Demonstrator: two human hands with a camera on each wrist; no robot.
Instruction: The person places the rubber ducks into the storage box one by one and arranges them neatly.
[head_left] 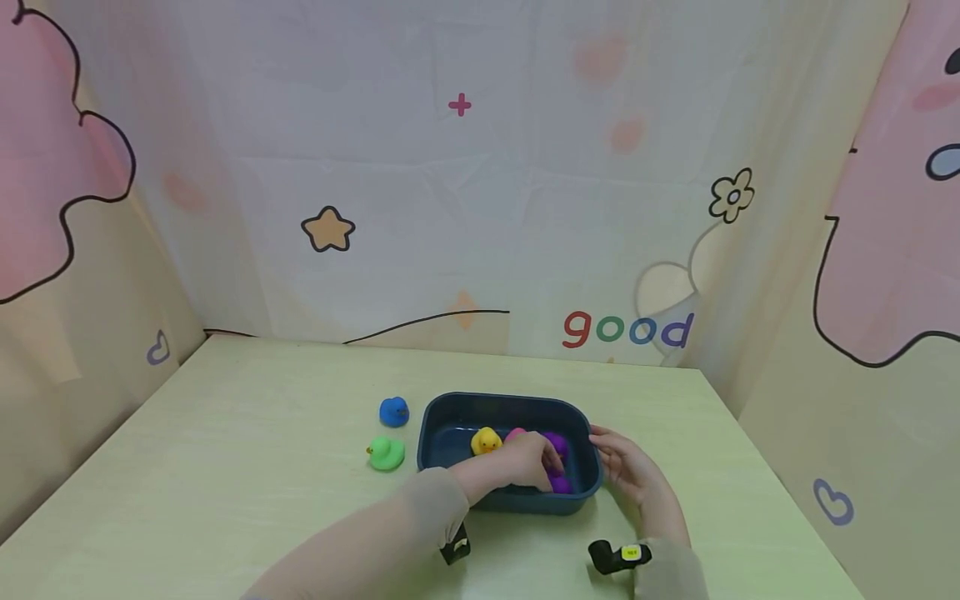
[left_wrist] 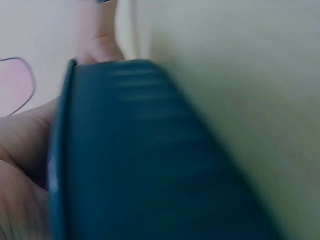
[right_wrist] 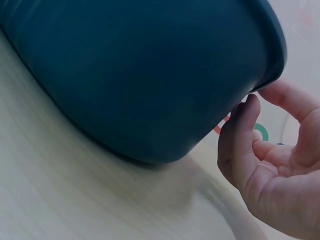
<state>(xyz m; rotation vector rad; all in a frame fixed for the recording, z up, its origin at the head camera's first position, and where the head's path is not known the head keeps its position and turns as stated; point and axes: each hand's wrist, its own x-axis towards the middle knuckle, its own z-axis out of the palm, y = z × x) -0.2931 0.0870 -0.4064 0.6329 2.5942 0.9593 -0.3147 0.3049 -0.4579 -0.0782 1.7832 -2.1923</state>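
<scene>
A dark blue rectangular bin (head_left: 510,504) stands on the table with small rubber ducks inside. My left hand (head_left: 528,460) reaches over its near side, fingers curled down around a purple duck (head_left: 560,483) at the right end. Behind these fingers sits another purple duck (head_left: 556,442); a pink one (head_left: 514,434) is mostly covered by the hand. Left of it rests a yellow duck (head_left: 486,441). At the bin's right end, my right hand (head_left: 630,469) touches the rim and outer wall with loosely bent fingers (right_wrist: 245,130). The left wrist view is blurred and mostly filled by the bin's side.
On the table (head_left: 262,467) left of the bin are a blue duck (head_left: 393,412) and, nearer, a green duck (head_left: 386,454). A printed curtain (head_left: 480,208) hangs behind the table and along both sides. Black camera mounts (head_left: 618,557) are worn on the wrists.
</scene>
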